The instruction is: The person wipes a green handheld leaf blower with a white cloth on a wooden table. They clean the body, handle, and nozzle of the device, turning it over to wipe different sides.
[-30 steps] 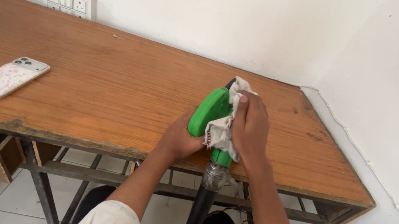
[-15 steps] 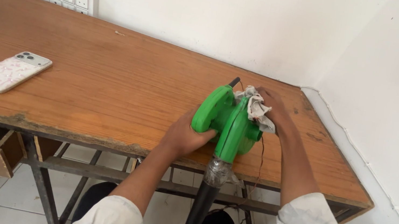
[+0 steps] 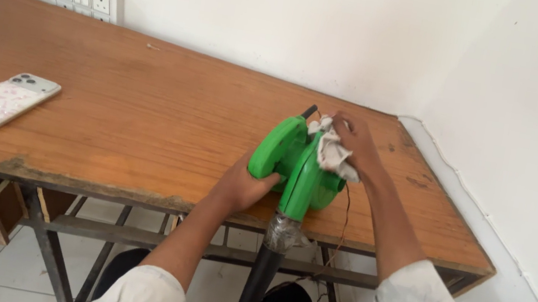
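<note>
Left hand (image 3: 244, 187) is clamped on the green blower (image 3: 296, 163) at the table (image 3: 143, 114) edge, centre frame. Right hand (image 3: 355, 144) presses a bunched white cloth (image 3: 331, 151) against its top.

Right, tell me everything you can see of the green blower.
The green blower looks like glossy plastic, with a rounded housing and a handle arch on its left. It lies on the near edge of the wooden table. A black nozzle tube, wrapped in clear tape at the joint, hangs over the edge toward the floor. A thin cord trails off on its right. The left hand grips the housing from the near side; the right hand presses a crumpled white cloth on its top.
</note>
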